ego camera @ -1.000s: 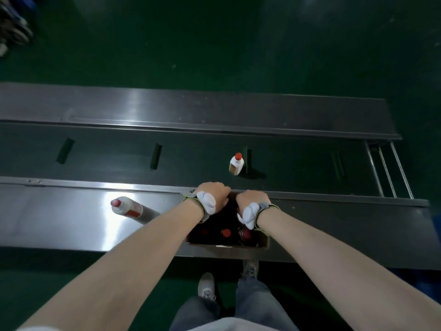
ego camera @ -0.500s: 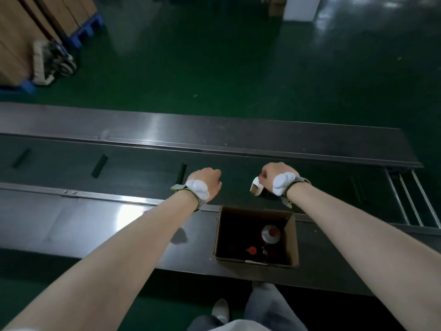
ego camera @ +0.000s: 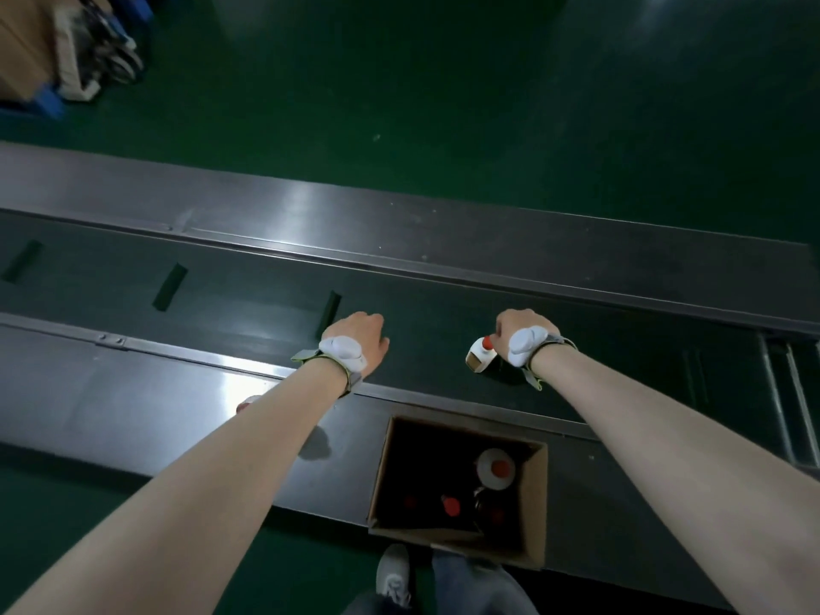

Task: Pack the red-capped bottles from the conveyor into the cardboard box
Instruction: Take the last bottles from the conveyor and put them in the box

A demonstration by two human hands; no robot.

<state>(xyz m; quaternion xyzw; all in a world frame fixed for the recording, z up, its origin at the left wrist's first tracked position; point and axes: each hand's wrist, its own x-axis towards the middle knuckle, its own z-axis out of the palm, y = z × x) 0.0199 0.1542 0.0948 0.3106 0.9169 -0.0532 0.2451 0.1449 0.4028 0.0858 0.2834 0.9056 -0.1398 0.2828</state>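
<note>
Bottle on belt: the white red-capped bottle [ego camera: 481, 355] is standing tilted on the dark conveyor belt [ego camera: 248, 299], cap leaning toward the right hand, base toward the near steel rail [ego camera: 146, 383].
Long axis: it is running from lower left to upper right, roughly across the belt.
Nearer hand: the right hand [ego camera: 523, 335] is touching it at the cap; the left hand [ego camera: 355, 344] is sitting well apart to the left.
Right hand: the fingers are curling closed around the bottle's neck; how firm the grip is, I cannot tell.
Left hand: it is hovering over the belt loosely curled, holding nothing visible.
Box: the cardboard box [ego camera: 534, 503] is sitting open on the near rail, just toward the person from the bottle, already holding several red-capped bottles [ego camera: 497, 470].
Coming move: probably a short pull back and down into the box.
Stray bottle: another one [ego camera: 246, 403] is peeking out behind the left forearm.
</note>
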